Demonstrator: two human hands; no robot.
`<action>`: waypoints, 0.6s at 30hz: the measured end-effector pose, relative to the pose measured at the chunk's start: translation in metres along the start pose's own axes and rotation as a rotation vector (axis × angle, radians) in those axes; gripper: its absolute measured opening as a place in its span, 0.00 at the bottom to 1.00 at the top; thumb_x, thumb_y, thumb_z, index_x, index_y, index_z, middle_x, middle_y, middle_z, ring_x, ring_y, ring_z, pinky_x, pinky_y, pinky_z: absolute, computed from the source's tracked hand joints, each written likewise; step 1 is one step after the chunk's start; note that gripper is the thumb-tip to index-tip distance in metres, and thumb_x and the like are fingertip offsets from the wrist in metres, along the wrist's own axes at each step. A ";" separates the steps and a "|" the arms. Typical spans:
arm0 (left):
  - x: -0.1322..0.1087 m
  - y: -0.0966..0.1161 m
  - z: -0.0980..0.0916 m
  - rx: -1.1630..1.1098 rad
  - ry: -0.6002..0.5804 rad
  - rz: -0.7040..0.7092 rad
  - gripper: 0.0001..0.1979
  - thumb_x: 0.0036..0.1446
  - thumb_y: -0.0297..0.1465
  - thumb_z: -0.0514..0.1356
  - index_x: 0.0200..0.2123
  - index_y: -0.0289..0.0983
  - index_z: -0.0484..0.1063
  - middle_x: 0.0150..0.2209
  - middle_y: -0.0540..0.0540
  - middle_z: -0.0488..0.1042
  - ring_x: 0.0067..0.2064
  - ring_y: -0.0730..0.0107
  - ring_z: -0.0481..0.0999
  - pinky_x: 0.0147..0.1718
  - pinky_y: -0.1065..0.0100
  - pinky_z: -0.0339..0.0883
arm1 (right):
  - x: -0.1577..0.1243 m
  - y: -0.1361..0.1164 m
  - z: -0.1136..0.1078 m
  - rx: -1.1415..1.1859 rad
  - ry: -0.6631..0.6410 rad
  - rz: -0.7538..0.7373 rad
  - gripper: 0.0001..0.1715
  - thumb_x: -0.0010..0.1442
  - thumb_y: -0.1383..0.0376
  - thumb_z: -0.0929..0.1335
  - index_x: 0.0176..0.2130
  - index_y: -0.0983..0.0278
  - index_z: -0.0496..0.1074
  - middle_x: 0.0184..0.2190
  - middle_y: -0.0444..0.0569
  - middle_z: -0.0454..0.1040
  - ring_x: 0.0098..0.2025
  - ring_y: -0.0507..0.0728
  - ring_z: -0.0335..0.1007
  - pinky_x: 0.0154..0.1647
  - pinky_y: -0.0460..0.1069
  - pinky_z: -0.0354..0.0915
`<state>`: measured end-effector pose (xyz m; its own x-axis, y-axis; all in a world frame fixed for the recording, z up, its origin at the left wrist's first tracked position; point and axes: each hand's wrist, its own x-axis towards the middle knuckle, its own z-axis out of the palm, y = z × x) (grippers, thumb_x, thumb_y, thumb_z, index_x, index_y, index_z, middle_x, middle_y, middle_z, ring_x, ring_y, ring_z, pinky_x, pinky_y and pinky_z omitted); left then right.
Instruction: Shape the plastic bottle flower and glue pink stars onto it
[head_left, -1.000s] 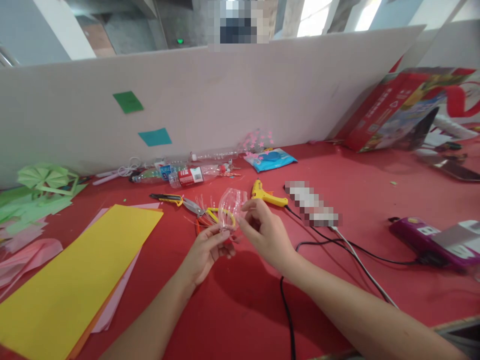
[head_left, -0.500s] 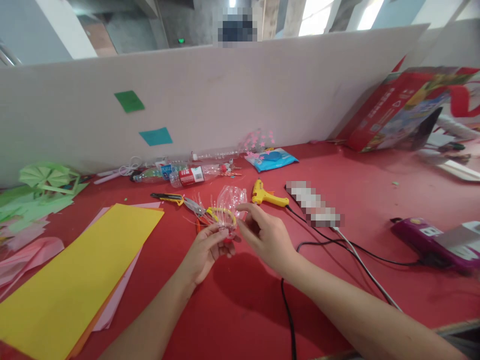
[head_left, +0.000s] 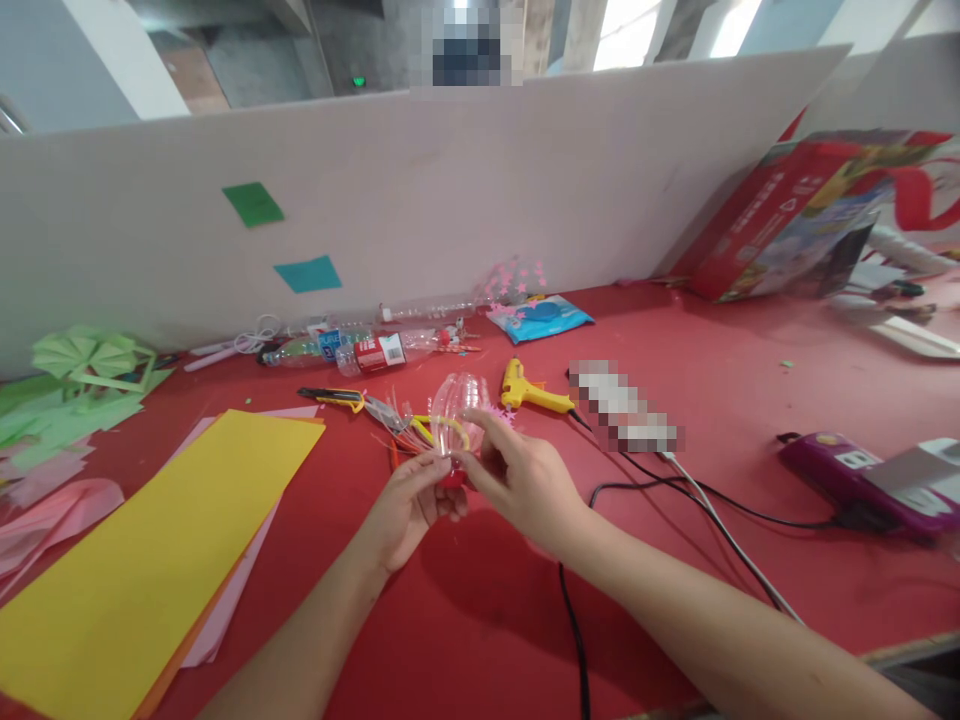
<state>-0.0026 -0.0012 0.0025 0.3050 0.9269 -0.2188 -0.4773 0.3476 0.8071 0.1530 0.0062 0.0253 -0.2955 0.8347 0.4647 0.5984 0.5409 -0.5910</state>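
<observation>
My left hand (head_left: 411,505) pinches the lower end of a clear cut plastic bottle piece (head_left: 454,404) with a red cap at its base, held just above the red table (head_left: 675,540). My right hand (head_left: 517,478) grips the same piece from the right, with thumb and fingers closed on its side near the base. Thin cut plastic strips fan out to the left of the piece. Scissors with yellow handles (head_left: 409,425) lie just behind my hands.
A yellow glue gun (head_left: 529,392) with a black cord lies right of the hands. Yellow paper sheets (head_left: 150,560) cover the left; green paper cut-outs (head_left: 82,385) sit further left. Bottles (head_left: 375,352), a utility knife (head_left: 330,397), a purple device (head_left: 862,480) and a red box (head_left: 795,215) lie around.
My right hand has slid down from the upper side of the plastic piece to its base, beside my left fingers. The piece has tilted more upright.
</observation>
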 end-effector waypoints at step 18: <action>0.000 -0.001 0.001 -0.012 0.002 0.020 0.09 0.47 0.32 0.67 0.29 0.32 0.74 0.23 0.49 0.74 0.23 0.74 0.74 0.22 0.74 0.66 | -0.002 0.002 0.002 0.034 -0.003 -0.094 0.06 0.59 0.68 0.63 0.36 0.63 0.69 0.20 0.41 0.69 0.20 0.48 0.61 0.23 0.42 0.56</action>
<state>-0.0014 -0.0012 0.0023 0.2936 0.9340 -0.2036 -0.4929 0.3304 0.8049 0.1535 0.0055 0.0222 -0.3515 0.7801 0.5175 0.5425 0.6203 -0.5665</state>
